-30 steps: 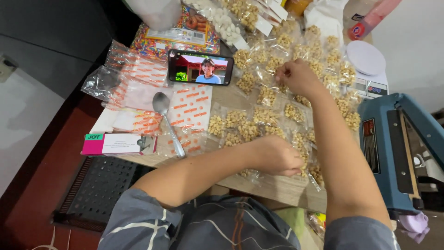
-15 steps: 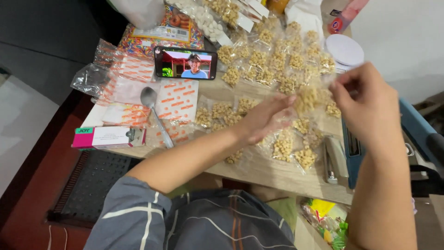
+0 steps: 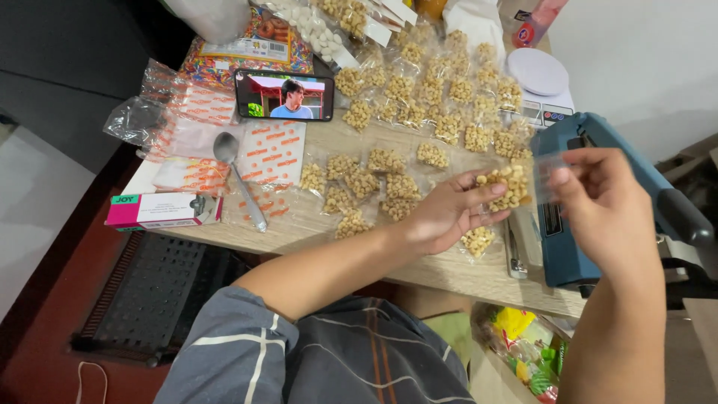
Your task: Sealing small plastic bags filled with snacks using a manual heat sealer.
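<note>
Now both hands (image 3: 449,213) (image 3: 598,202) grip one snack bag (image 3: 512,187), raised nearer the sealer (image 3: 591,224).

A small clear plastic bag of beige puffed snacks (image 3: 511,187) is held between both hands. Many matching filled bags (image 3: 419,105) cover the wooden table. A black phone with a lit screen (image 3: 284,95) lies beside orange-printed empty bags (image 3: 271,152). A pink-and-green flat box (image 3: 161,210) sits at the near edge.

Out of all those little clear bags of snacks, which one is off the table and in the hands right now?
The snack bag pinched between the left hand and right hand, in front of the blue sealer. Every other bag lies flat on the wooden table.
</note>
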